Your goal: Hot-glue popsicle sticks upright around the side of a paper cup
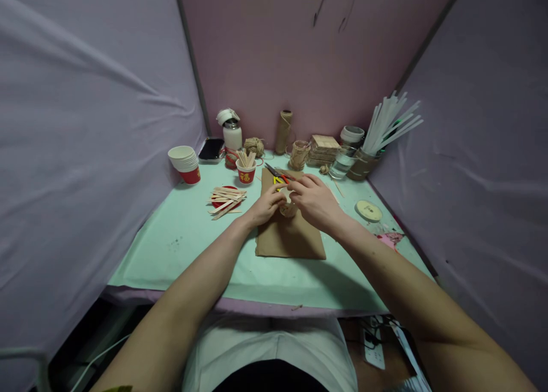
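Observation:
My left hand (268,206) and my right hand (315,200) meet over a brown cardboard sheet (291,243). Between them is a small pale, round, cup-like piece (288,210), mostly covered by my fingers. The left fingers are closed against its left side. My right hand comes from above and the right, its fingers bent together near the top of the piece; what they pinch is too small to make out. Just behind the hands lies a cutting tool (273,170) with dark jaws and red handles, beside something yellow (278,183).
Wooden sticks (226,201) lie left, near a red cup of sticks (246,172) and stacked paper cups (185,165). Along the back stand a twine roll (283,132), a twine-wrapped cup (298,155), a water glass (342,165) and white straws (387,124). A ribbon spool (369,210) lies right.

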`<move>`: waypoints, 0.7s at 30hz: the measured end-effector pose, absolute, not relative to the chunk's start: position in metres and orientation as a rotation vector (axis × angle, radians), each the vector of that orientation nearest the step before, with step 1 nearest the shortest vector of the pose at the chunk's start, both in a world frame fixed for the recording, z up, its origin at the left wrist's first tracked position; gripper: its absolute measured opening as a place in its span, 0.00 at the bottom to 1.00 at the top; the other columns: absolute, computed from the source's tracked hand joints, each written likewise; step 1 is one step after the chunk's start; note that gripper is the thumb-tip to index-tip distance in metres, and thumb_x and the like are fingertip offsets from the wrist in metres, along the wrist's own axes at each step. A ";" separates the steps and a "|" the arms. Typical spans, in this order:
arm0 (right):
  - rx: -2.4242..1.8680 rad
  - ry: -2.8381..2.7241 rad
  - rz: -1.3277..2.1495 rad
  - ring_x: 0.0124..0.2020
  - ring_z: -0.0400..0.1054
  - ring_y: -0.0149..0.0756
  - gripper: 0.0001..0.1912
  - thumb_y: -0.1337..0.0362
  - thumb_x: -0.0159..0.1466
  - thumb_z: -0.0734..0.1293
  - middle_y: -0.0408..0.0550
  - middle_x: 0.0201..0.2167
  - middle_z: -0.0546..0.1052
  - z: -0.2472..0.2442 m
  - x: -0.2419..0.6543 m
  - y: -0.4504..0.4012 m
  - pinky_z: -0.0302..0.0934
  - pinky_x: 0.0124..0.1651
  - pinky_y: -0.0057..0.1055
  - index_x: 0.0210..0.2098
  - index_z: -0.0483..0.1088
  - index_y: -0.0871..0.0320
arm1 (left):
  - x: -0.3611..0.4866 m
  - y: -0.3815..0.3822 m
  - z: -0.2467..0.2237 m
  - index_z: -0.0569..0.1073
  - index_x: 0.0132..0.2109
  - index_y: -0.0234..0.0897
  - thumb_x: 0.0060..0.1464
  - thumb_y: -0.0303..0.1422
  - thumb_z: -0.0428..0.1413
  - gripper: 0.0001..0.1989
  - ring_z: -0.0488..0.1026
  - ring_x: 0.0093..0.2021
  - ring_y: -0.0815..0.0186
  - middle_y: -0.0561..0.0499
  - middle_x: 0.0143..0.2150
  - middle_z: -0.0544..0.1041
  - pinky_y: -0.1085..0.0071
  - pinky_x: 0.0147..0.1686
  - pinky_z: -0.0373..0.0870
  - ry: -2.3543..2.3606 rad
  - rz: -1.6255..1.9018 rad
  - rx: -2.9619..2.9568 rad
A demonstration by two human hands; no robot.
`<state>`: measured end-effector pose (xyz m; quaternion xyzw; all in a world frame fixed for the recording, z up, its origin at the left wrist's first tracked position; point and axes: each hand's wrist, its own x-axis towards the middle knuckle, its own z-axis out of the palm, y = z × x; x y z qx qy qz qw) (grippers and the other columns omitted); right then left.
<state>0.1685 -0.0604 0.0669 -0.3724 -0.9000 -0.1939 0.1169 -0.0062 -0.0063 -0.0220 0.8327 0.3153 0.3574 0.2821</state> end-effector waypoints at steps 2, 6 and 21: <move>-1.096 -2.661 -0.574 0.45 0.63 0.43 0.12 0.73 0.65 0.61 0.52 0.41 0.76 0.069 0.167 -0.061 0.51 0.56 0.40 0.34 0.77 0.59 | -0.006 -0.006 -0.022 0.74 0.39 0.36 0.59 0.28 0.49 0.08 0.62 0.62 0.60 0.44 0.62 0.64 0.61 0.64 0.57 0.838 0.964 2.230; -1.105 -2.693 -0.536 0.43 0.63 0.44 0.12 0.73 0.64 0.62 0.53 0.38 0.76 0.072 0.164 -0.060 0.52 0.53 0.40 0.34 0.77 0.60 | -0.006 -0.008 -0.021 0.73 0.38 0.35 0.59 0.28 0.49 0.08 0.63 0.62 0.59 0.43 0.62 0.64 0.60 0.64 0.58 0.824 0.975 2.236; -1.214 -2.646 -0.456 0.38 0.65 0.43 0.10 0.71 0.66 0.62 0.54 0.34 0.77 0.062 0.173 -0.059 0.54 0.41 0.37 0.36 0.76 0.61 | -0.004 -0.009 -0.024 0.72 0.38 0.36 0.52 0.23 0.51 0.07 0.64 0.60 0.56 0.43 0.56 0.68 0.58 0.62 0.59 0.817 0.941 2.222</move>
